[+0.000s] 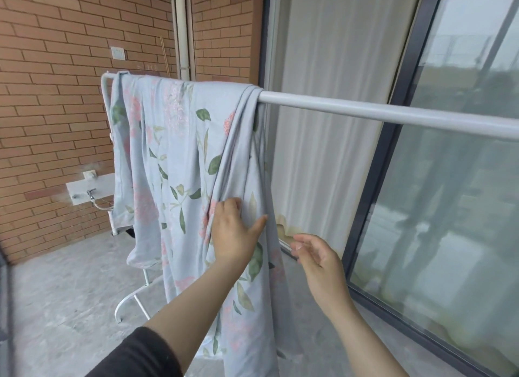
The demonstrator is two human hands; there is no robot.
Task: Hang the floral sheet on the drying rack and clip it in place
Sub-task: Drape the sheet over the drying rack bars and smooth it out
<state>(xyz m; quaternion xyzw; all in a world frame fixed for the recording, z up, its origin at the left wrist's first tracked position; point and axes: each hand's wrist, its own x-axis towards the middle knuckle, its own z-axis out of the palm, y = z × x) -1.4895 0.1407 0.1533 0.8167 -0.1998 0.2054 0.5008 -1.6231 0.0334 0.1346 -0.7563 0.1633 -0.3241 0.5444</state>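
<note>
The pale blue floral sheet (179, 157) hangs bunched over the left half of the white drying rack's top bar (379, 111) and reaches down to the floor. My left hand (233, 233) lies on the sheet at mid height. Its fingers are curled into a vertical fold and its thumb sticks out to the right. My right hand (317, 261) hovers just right of the sheet's right edge with loosely bent fingers that hold nothing. It is close to a lower rack bar (286, 247). No clip is in view.
A brick wall with a tap (91, 194) and a white drainpipe (184, 31) stands behind the rack. Dark-framed glass doors (449, 197) with a white curtain line the right side. The rack's curved white feet (132, 298) rest on the concrete floor.
</note>
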